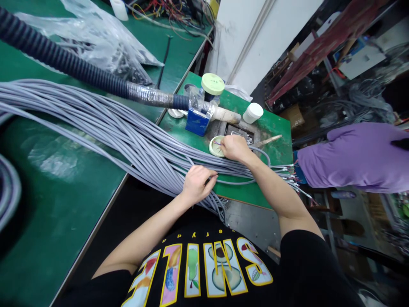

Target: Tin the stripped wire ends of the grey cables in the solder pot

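A thick bundle of grey cables (pixel 105 123) runs across the green tables. My right hand (pixel 235 148) is closed on the end of one grey cable (pixel 266 155), whose thin bare-ended wires point over a small round tub (pixel 211 150) with a pale rim. The cable loops out to the right of that hand and comes back along the bundle towards my left hand (pixel 198 184). The fingers of my left hand are curled, pinching a grey cable at the near side of the bundle. Just beyond my right hand sits a metal pot (pixel 247 135) set in the table.
A black corrugated hose (pixel 105 79) ends in a nozzle by a blue box (pixel 197 123). Nearby stand a white cup (pixel 253 113), a lidded jar (pixel 212 84) and a wooden stick (pixel 270 140). Plastic bags (pixel 105 38) lie behind. A person in purple (pixel 354 157) is at right.
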{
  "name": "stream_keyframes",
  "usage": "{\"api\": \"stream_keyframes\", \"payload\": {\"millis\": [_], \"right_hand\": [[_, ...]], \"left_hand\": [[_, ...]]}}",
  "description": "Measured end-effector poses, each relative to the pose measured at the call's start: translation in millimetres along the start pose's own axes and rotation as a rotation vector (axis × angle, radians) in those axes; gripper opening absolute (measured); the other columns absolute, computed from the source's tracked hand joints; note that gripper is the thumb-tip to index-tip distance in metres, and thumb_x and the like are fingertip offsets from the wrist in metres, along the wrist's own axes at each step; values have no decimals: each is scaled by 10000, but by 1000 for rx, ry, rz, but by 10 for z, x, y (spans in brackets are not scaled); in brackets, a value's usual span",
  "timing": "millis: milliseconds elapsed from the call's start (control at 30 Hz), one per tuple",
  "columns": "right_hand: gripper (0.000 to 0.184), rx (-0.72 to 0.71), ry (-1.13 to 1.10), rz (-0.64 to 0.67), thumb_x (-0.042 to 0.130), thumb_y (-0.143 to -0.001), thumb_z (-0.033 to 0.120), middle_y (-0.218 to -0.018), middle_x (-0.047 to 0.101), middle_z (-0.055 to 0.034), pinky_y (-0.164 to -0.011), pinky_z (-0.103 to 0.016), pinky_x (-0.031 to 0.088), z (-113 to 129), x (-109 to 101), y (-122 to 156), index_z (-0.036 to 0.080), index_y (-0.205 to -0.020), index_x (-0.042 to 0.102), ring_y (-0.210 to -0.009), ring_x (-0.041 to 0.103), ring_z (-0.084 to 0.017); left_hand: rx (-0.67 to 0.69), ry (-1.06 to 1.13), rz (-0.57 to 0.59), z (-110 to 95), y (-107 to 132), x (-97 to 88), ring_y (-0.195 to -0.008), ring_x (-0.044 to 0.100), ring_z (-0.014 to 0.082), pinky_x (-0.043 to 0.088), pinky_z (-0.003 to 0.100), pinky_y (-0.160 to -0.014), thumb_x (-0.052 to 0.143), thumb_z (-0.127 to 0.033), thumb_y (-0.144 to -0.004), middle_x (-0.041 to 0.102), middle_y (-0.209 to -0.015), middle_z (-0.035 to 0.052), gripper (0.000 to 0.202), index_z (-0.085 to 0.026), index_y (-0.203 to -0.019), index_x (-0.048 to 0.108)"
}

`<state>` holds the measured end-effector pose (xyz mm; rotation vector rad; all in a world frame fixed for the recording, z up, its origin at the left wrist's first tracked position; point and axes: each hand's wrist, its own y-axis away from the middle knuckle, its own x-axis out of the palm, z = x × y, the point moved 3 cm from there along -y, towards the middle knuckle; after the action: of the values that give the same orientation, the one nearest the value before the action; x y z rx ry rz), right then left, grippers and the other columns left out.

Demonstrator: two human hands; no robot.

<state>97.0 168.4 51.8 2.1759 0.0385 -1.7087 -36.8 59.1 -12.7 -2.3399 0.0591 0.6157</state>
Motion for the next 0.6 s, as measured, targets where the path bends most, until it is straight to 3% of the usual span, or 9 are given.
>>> {"api": "stream_keyframes", "payload": {"millis": [100,200,367,600], "right_hand": [[316,11,-82,-78,460,-844,332,-891,723,-118,-659,-275,384,-190,-96,38,149,-877,716,-819,635,-222],[295,120,-172,-146,494,-823,345,-787,710,-76,-613,-266,353,-532,-135,34,155,-806,718,-735,611,-191],[243,323,-203,-133,541,-794,312,-766,700,-80,-629,-266,374,-1010,65,-102,150,-755,718,-752,615,-197],[241,401,-178,-52,534,-802,304,-902,718,-121,-716,-289,442,-1116,304,-270,156,-816,724,-866,646,-235]], "left_hand": [[-8,9,4,2,3,-1,-668,572,131,404,293,-687,553,-194,-854,667,-718,-1,52,-193,-836,601],[-9,16,5,6,5,-2,-668,574,133,405,294,-689,561,-191,-848,665,-715,0,45,-191,-844,605],[-5,23,-3,1,-4,-8,-673,583,138,410,295,-691,556,-179,-848,672,-726,9,52,-189,-842,607],[-5,18,-7,-10,-8,-11,-666,584,138,413,294,-684,553,-178,-849,669,-715,7,53,-193,-844,604]]}}
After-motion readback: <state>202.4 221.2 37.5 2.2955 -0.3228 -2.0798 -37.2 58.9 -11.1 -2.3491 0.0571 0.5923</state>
